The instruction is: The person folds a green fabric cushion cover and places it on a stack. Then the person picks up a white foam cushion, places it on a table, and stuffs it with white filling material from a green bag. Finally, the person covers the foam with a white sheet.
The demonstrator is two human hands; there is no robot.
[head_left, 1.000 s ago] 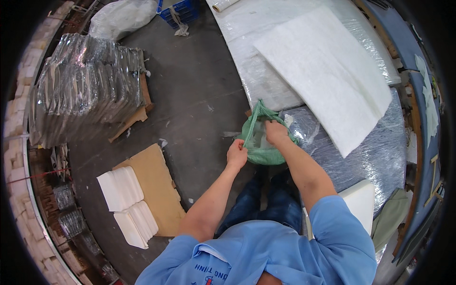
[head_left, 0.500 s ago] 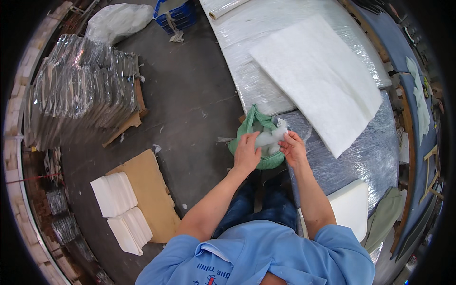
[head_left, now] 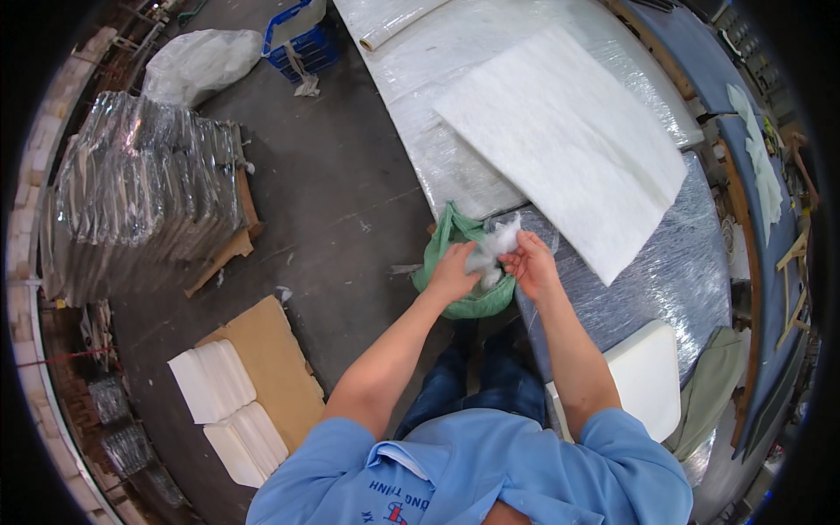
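Observation:
A tuft of white fibre stuffing is stretched between my two hands, just above the mouth of a green bag. My left hand is at the bag's left side, its curled fingers closed on the lower end of the tuft. On the other side my right hand pinches the tuft's right edge between thumb and fingers. More white stuffing shows inside the bag below, partly hidden by my hands.
Beside the bag on the right lies a blue, plastic-wrapped slab, with a large white wadding sheet across it. White foam pieces lie on cardboard at left. Further off are plastic-wrapped stacked panels and a blue basket.
The tuft has been pulled up and spread into a looser, wispier shape. A small white tag-like piece beside my right hand no longer shows. The view has shifted slightly.

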